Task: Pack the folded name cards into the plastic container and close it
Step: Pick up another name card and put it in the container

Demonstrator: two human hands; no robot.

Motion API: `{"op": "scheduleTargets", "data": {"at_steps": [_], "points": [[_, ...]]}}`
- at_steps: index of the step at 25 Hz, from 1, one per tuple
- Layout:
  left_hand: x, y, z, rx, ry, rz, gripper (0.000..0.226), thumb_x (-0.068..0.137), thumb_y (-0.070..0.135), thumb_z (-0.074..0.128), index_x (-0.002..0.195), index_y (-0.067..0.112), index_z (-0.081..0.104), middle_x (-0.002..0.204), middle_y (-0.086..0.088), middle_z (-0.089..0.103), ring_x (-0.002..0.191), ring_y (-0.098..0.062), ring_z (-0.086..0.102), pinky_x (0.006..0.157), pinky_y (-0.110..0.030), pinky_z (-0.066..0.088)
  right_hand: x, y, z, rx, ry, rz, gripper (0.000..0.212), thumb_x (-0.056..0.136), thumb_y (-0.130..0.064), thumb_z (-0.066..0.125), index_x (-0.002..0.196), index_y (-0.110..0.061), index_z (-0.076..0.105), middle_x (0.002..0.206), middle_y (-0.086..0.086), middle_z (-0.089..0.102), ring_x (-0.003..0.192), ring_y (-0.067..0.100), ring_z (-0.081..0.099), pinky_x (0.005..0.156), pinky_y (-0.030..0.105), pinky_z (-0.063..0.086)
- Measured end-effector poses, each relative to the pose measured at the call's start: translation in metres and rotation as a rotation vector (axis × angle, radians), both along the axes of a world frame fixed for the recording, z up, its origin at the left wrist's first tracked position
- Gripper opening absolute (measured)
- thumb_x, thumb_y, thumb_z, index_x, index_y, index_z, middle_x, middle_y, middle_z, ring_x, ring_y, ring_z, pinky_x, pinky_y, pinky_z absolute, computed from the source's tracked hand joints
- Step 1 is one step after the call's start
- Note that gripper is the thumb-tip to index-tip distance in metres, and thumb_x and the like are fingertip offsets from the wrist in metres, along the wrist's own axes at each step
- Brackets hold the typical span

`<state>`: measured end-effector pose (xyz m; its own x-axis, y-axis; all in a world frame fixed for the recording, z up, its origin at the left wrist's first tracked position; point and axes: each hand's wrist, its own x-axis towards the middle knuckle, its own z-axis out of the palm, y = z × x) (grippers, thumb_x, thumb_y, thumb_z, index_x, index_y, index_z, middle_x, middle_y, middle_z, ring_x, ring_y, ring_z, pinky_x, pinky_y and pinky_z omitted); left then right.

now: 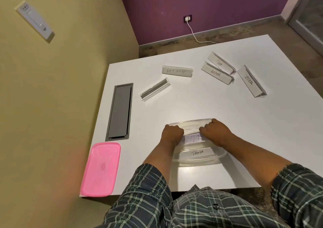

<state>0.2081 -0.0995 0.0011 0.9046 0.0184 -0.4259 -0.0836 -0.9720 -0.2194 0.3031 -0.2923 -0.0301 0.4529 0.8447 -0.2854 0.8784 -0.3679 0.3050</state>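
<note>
Between your hands | left hand [173, 132] and right hand [215, 131] curl round a blurred name card [192, 139] inside the container [192, 122], seating it behind PANDA card [197, 153] | pink lid [100, 169] far left, awaiting closure

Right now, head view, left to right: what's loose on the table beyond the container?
Pink lid → grey cable hatch → unlabelled card → BATMAN card → ALPHA card → ZEBRA card. TIGER card left out; it overlaps ALPHA.
</note>
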Motion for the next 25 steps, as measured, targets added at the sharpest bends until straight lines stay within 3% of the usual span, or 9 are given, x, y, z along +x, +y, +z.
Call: {"op": "scheduleTargets", "data": {"at_steps": [10,20,22,25], "points": [[0.005,-0.009,0.007,-0.02,0.059,0.002,0.023,0.092,0.002,0.054,0.109,0.005,0.069,0.112,-0.014,0.071,0.101,-0.037,0.069,0.085,-0.037,0.051,0.001,0.014,-0.013,-0.102,0.047,-0.037,0.025,0.093,-0.002,0.046,0.114,-0.01,0.057,0.11,0.011,0.07,0.101,0.033,0.067,0.086,0.039,0.046],[0.007,-0.006,0.011,0.01,0.1,-0.11,0.022,0.092,0.005,0.055,0.107,0.011,0.07,0.111,-0.01,0.071,0.102,-0.033,0.069,0.09,-0.038,0.05,0.006,0.013,-0.009,-0.126,0.081,0.008,0.024,0.091,-0.002,0.047,0.108,-0.013,0.058,0.105,0.009,0.071,0.096,0.032,0.067,0.081,0.037,0.045],[0.01,-0.003,0.015,0.007,0.111,-0.194,0.018,0.089,0.011,0.059,0.102,0.012,0.07,0.107,-0.009,0.072,0.097,-0.031,0.07,0.088,-0.037,0.048,0.012,0.014,-0.001,-0.137,0.085,0.06,0.022,0.09,-0.004,0.05,0.107,-0.015,0.057,0.103,0.006,0.07,0.095,0.031,0.066,0.078,0.035,0.041],[0.016,0.004,0.024,-0.069,0.04,-0.234,0.017,0.083,0.022,0.056,0.082,0.014,0.07,0.086,-0.007,0.072,0.079,-0.029,0.069,0.074,-0.032,0.038,0.021,0.02,0.015,0.001,0.086,0.208,0.011,0.092,-0.023,0.054,0.097,-0.017,0.061,0.09,0.004,0.068,0.082,0.03,0.067,0.066,0.033,0.04]]}}
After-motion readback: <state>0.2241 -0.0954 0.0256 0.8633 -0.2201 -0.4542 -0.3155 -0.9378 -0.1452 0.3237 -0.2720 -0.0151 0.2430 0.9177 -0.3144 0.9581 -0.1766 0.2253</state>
